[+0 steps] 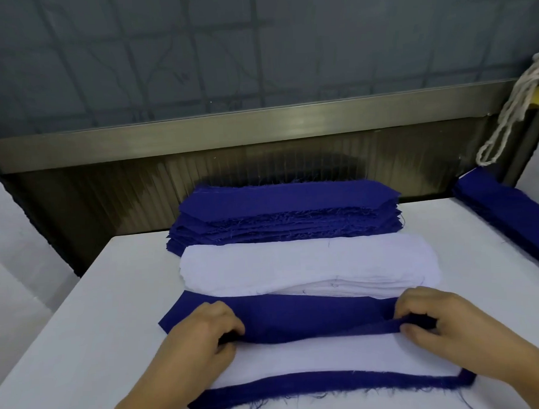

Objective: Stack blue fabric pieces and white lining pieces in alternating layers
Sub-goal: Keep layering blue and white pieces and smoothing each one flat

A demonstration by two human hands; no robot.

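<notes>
Blue fabric piece (313,318) is lying across the near stack (301,385) on the white table (82,320); the left hand (203,334) and the right hand (437,317) are both pinching its near edge with curled fingers; a white lining piece (306,359) is showing below it; the white lining pile (308,266) and the blue pile (287,212) are waiting behind.

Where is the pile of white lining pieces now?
In the head view the pile of white lining pieces lies mid-table, just in front of the blue fabric stack and behind the blue piece both hands hold.
</notes>
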